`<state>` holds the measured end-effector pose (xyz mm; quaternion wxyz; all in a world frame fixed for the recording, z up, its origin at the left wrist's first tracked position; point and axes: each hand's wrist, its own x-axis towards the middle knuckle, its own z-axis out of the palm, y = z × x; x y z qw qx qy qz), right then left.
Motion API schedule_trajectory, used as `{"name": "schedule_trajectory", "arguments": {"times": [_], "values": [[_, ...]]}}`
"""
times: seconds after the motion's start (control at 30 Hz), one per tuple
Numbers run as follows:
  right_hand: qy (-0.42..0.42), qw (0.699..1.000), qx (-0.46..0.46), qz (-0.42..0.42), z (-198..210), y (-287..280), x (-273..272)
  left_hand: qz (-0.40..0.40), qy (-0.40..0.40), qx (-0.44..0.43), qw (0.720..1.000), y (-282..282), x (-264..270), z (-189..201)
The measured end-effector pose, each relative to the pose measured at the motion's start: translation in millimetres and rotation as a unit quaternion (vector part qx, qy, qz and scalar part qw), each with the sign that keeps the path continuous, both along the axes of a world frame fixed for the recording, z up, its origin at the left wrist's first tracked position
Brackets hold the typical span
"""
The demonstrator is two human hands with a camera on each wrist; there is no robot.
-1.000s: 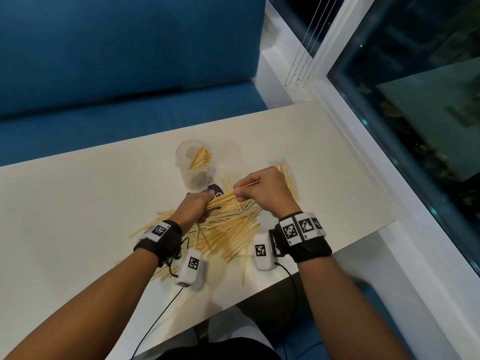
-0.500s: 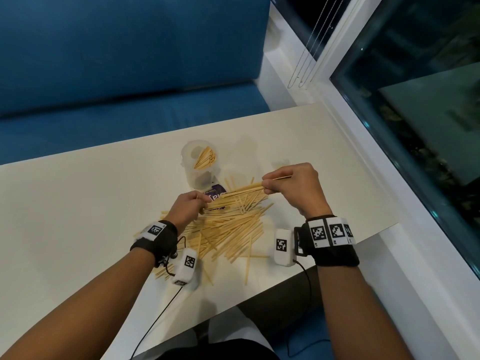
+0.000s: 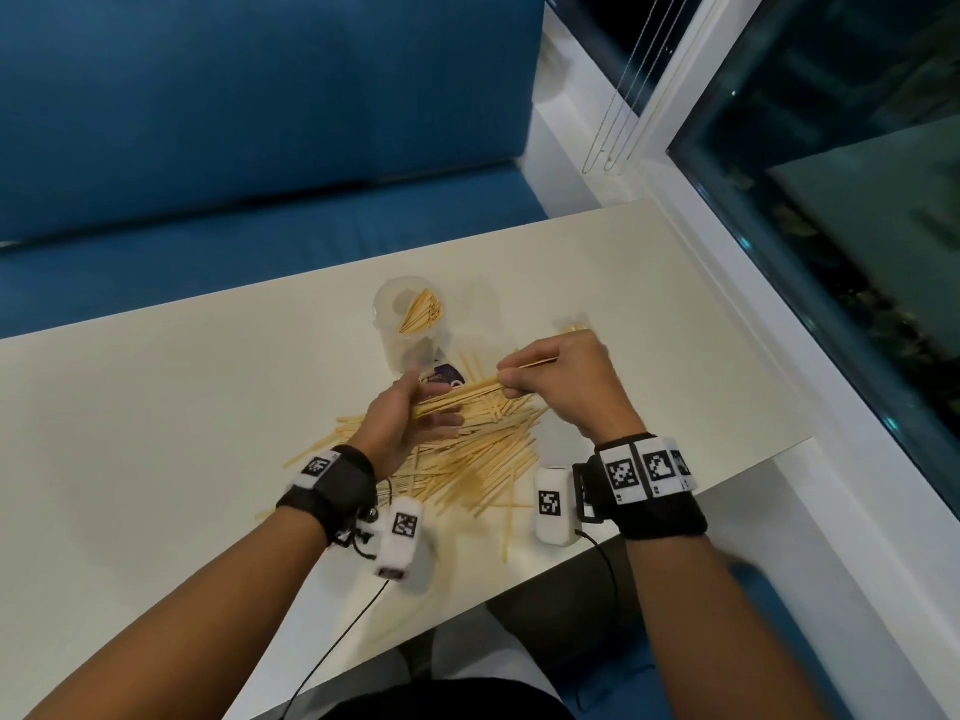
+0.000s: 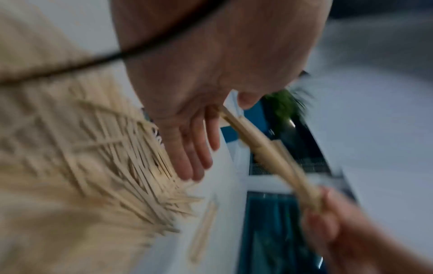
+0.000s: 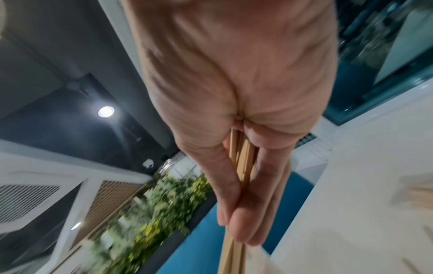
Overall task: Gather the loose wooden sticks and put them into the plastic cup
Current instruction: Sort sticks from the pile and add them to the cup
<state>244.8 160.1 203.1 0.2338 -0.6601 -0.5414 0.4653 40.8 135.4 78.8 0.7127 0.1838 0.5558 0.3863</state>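
A clear plastic cup (image 3: 395, 350) stands on the white table (image 3: 156, 433) with several wooden sticks (image 3: 422, 317) leaning inside it. A loose pile of sticks (image 3: 478, 459) (image 4: 117, 166) lies in front of the cup. My right hand (image 3: 511, 379) (image 5: 239, 222) grips one end of a bundle of sticks (image 3: 467, 394) (image 4: 269, 153) (image 5: 242, 157), held level just above the pile. My left hand (image 3: 436, 402) (image 4: 223, 136) meets the bundle's other end. Its fingers are straight, and that end sits between the thumb and the palm.
A small purple-labelled item (image 3: 447, 376) lies by the cup's base. A blue sofa (image 3: 260, 148) runs behind the table. A white window frame (image 3: 779, 330) with hanging blind cords (image 3: 623, 96) borders the table's right side. One stray stick (image 3: 506, 532) lies near the front edge.
My right hand drew the bundle out to the right, then came back towards the left hand. The left hand's fingers have straightened from their earlier curl over the sticks.
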Motion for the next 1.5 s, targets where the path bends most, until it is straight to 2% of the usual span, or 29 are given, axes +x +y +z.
{"name": "schedule_trajectory", "arguments": {"times": [0.03, 0.1, 0.17, 0.27, 0.4, 0.53, 0.63, 0.73, 0.9, 0.97, 1.07, 1.1, 1.17, 1.23, 1.3, 1.37, 1.5], "values": [[-0.013, 1.0, 0.002, 0.021, -2.8, -1.5, -9.1, 0.028, -0.069, -0.035, 0.997, 0.9, 1.3, 5.8], [-0.055, 0.996, 0.009, 0.072, -13.4, -7.3, -28.9, 0.044, -0.095, -0.042, 0.994, 0.4, 5.0, 17.1], [-0.099, 0.988, 0.041, 0.109, -24.9, -13.5, -45.7, 0.019, -0.035, -0.022, 0.999, -1.3, 7.8, 24.7], [-0.109, 0.984, 0.059, 0.13, -31.0, -18.5, -55.6, -0.052, 0.066, -0.011, 0.996, -7.8, 2.4, 18.2], [-0.085, 0.98, 0.044, 0.174, -29.7, -20.3, -57.0, -0.07, 0.06, -0.029, 0.995, -16.4, -12.2, 12.6], [-0.063, 0.986, 0.09, 0.123, -27.9, -22.7, -59.6, -0.055, 0.047, -0.023, 0.997, -18.9, -17.7, 15.6], [-0.06, 0.991, 0.043, 0.11, -28.3, -30.0, -68.9, -0.025, 0.064, -0.018, 0.997, -19.0, -18.0, 18.1], [-0.042, 0.996, 0.046, 0.058, -20.9, -25.9, -72.5, -0.007, 0.09, -0.011, 0.996, -17.5, -20.7, 23.2], [-0.063, 0.995, 0.045, 0.056, 11.7, 9.6, -80.2, 0.02, 0.099, 0.074, 0.992, -0.3, -30.1, 41.8], [-0.076, 0.992, 0.075, 0.062, 24.6, 30.3, -84.4, 0.04, 0.116, 0.104, 0.987, 15.4, -37.3, 47.2], [-0.081, 0.988, 0.128, 0.04, 43.5, 64.9, -84.7, 0.082, 0.116, 0.105, 0.984, 40.3, -55.5, 48.1], [-0.084, 0.985, 0.145, 0.029, 45.9, 77.3, -84.1, 0.086, 0.141, 0.108, 0.98, 48.3, -61.6, 46.8], [-0.098, 0.982, 0.163, 0.013, 41.1, 98.1, -84.9, 0.064, 0.26, 0.128, 0.955, 59.6, -70.4, 40.2], [-0.125, 0.98, 0.154, 0.018, 22.8, 114.6, -93.4, -0.003, 0.394, 0.152, 0.906, 66.7, -74.3, 33.2], [-0.164, 0.975, 0.138, 0.055, -5.5, 123.9, -106.0, -0.089, 0.473, 0.18, 0.858, 73.7, -74.4, 25.0], [-0.203, 0.962, 0.142, 0.112, -33.2, 123.3, -120.5, -0.156, 0.495, 0.202, 0.83, 79.7, -71.4, 20.2], [-0.27, 0.919, 0.152, 0.245, -81.9, 111.6, -139.1, -0.195, 0.5, 0.235, 0.81, 87.4, -65.7, 11.7]]}}
